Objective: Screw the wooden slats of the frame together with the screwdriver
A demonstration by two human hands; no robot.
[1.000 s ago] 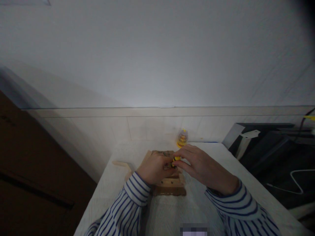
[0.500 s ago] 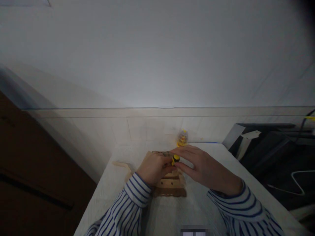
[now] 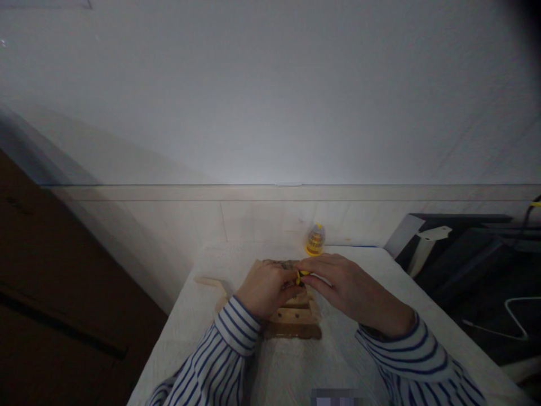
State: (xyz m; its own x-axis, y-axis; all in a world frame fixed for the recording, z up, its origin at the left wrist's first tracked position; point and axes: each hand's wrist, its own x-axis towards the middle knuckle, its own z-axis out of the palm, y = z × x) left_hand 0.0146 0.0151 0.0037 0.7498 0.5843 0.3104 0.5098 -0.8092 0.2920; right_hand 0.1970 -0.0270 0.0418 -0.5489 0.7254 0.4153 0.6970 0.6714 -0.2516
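Observation:
A small yellow-and-black screwdriver (image 3: pixel 301 276) is between my two hands, above a light wooden piece (image 3: pixel 291 313) with dark holes in its front face and a dark print farther back. My right hand (image 3: pixel 344 285) pinches the screwdriver's handle between thumb and fingertips. From the other side, my left hand (image 3: pixel 266 287) closes its thumb and forefinger at the tool's left end and covers its shaft and tip. Part of the wooden piece is hidden under this hand. A brown strip (image 3: pixel 292 331) runs along the near edge of the wood.
Behind my hands, a yellow container with a clear dome (image 3: pixel 315 240) stands near the wall. Left of the wooden piece lies a pale angled wooden part (image 3: pixel 211 282). A white cloth covers the table (image 3: pixel 177 344). Dark panels and a white cable (image 3: pixel 513 332) are to the right.
My right fingers opened slightly around the screwdriver's handle, then closed on it again, and the handle has turned a little. My left hand stays almost in place.

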